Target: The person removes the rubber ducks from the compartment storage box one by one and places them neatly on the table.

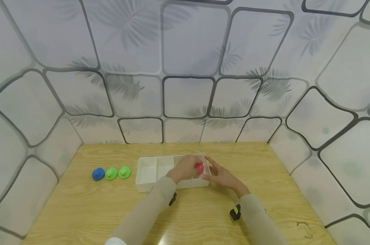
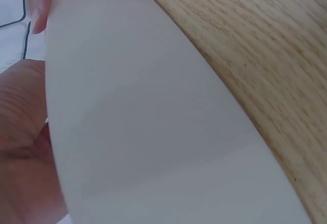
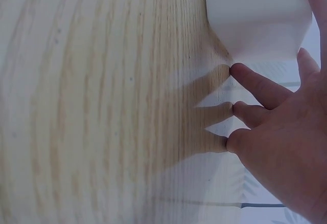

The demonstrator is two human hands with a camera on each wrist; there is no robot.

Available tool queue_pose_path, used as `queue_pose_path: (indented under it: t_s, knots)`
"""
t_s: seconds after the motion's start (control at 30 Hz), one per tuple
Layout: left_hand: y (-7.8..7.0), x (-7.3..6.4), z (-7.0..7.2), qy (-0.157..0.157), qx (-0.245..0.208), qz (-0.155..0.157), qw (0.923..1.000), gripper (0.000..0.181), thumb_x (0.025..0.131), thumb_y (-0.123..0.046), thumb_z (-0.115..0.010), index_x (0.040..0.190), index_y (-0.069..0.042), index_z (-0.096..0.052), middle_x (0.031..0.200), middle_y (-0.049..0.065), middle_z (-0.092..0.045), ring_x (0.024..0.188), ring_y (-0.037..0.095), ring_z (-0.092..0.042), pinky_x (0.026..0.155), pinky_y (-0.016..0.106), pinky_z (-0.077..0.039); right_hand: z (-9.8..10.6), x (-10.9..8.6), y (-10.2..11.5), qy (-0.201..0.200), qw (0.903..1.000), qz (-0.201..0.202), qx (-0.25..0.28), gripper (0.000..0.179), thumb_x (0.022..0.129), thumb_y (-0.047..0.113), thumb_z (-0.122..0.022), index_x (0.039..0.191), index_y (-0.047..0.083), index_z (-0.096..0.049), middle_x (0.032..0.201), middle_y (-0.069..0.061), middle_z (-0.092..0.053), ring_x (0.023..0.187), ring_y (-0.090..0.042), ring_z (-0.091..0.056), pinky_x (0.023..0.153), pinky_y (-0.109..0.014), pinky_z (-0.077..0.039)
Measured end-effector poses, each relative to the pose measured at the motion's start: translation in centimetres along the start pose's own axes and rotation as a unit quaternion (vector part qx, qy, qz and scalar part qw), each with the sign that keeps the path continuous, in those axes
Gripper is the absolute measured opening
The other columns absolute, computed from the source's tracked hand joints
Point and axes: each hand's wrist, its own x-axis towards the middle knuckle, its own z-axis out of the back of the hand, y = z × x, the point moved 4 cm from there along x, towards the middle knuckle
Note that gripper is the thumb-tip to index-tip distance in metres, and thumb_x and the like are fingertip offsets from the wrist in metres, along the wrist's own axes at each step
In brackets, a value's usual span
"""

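A white divided box (image 1: 146,187) sits on the wooden table. My left hand (image 1: 185,168) reaches over its right part and grips a small pink toy (image 1: 199,167); the fingers partly cover the toy, so its shape is unclear. Up close, the left wrist view shows the box's side wall (image 2: 153,106) beside that hand. My right hand (image 1: 223,177) is at the box's right end, thumb and index finger touching its rim. In the right wrist view its other fingers (image 3: 260,86) are spread, their tips on the table by the box corner.
Left of the box, a blue toy duck (image 1: 98,174) and two green ducks, one in the middle (image 1: 111,173) and one nearer the box (image 1: 124,172), stand in a row. A patterned wall covering (image 1: 185,97) rises behind the table (image 1: 185,217) and along both sides.
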Motion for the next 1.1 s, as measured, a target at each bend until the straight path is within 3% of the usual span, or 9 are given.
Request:
queue_pose_path:
  t_s: [0.13, 0.37, 0.53, 0.7, 0.9, 1.1]
  knots:
    - [0.0, -0.1, 0.4, -0.003, -0.013, -0.002, 0.9999, 0.016, 0.095, -0.004, -0.072, 0.110, -0.008, -0.076, 0.096, 0.003, -0.072, 0.084, 0.014, -0.058, 0.080, 0.028, -0.054, 0.0, 0.0, 0.0, 0.000, 1.0000, 0.001, 0.002, 0.093, 0.095, 0.054, -0.074, 0.167, 0.048, -0.016, 0.164, -0.014, -0.047, 0.153, -0.044, -0.040, 0.121, -0.071, -0.033]
    - [-0.5, -0.5, 1.5, -0.028, 0.015, -0.030, 0.9990, 0.023, 0.096, -0.004, -0.073, 0.118, -0.002, -0.077, 0.109, 0.012, -0.077, 0.098, 0.024, -0.070, 0.090, 0.036, -0.060, -0.1, 0.2, -0.6, 0.001, 0.9998, -0.014, 0.011, 0.093, 0.093, 0.056, -0.075, 0.165, 0.052, -0.016, 0.164, -0.014, -0.047, 0.154, -0.042, -0.039, 0.122, -0.071, -0.030]
    - [-0.6, -1.0, 2.3, -0.038, -0.020, -0.036, 0.9984, 0.030, 0.098, -0.006, -0.072, 0.127, 0.003, -0.073, 0.121, 0.018, -0.075, 0.112, 0.031, -0.071, 0.100, 0.043, -0.059, -0.1, 0.2, -0.6, -0.004, 0.9999, -0.015, 0.006, 0.093, 0.093, 0.058, -0.075, 0.165, 0.052, -0.016, 0.164, -0.017, -0.046, 0.153, -0.044, -0.040, 0.121, -0.072, -0.031]
    - [-0.6, -1.8, 3.2, -0.042, -0.042, -0.046, 0.9971, 0.031, 0.103, -0.009, -0.067, 0.132, 0.001, -0.069, 0.130, 0.019, -0.068, 0.125, 0.038, -0.064, 0.110, 0.051, -0.053, -0.1, 0.2, -0.6, -0.006, 0.9999, -0.010, 0.002, 0.093, 0.094, 0.057, -0.074, 0.166, 0.050, -0.016, 0.162, -0.020, -0.047, 0.152, -0.046, -0.041, 0.119, -0.074, -0.032]
    - [-0.3, -2.5, 4.4, -0.059, -0.107, -0.067, 0.9903, 0.028, 0.104, -0.005, -0.064, 0.131, 0.001, -0.066, 0.136, 0.020, -0.065, 0.132, 0.039, -0.058, 0.111, 0.053, -0.053, -0.1, 0.2, -0.6, 0.000, 0.9999, -0.009, 0.015, 0.094, 0.094, 0.056, -0.074, 0.167, 0.048, -0.016, 0.163, -0.018, -0.047, 0.153, -0.045, -0.040, 0.120, -0.073, -0.031]
    - [0.7, -3.0, 5.2, -0.084, -0.175, -0.036, 0.9803, 0.028, 0.104, -0.008, -0.065, 0.131, 0.001, -0.065, 0.137, 0.017, -0.065, 0.134, 0.034, -0.059, 0.109, 0.046, -0.056, -0.1, 0.1, -0.4, 0.003, 0.9999, -0.006, 0.016, 0.095, 0.094, 0.056, -0.074, 0.168, 0.045, -0.015, 0.163, -0.016, -0.047, 0.154, -0.043, -0.040, 0.122, -0.071, -0.029]
